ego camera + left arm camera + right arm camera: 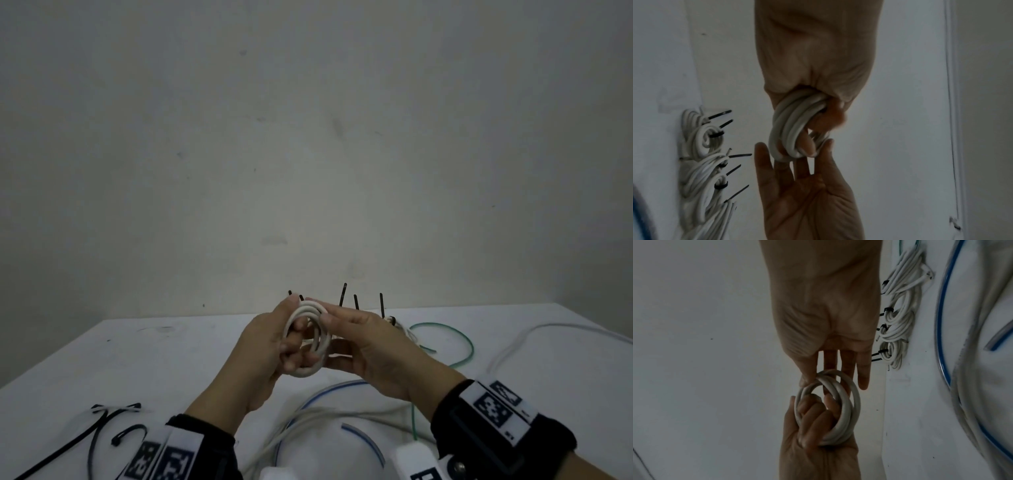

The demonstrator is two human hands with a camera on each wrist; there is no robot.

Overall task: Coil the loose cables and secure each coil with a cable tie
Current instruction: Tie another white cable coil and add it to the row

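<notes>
Several white coils lie tied on the bench; left hand fingers curl through an untied white coil — right hand fingers straight, steadying its rim; loose cables remain — roughly midway.

tied coils mostly hidden behind right hand, black cable cut off at bottom edge

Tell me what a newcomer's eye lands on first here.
First, the white cable coil held up mid-frame above the table: the left hand grips it with fingers through the loops, the right hand touches its rim. Next, behind the hands, the tied white coils with black tie tails sticking up.
</notes>
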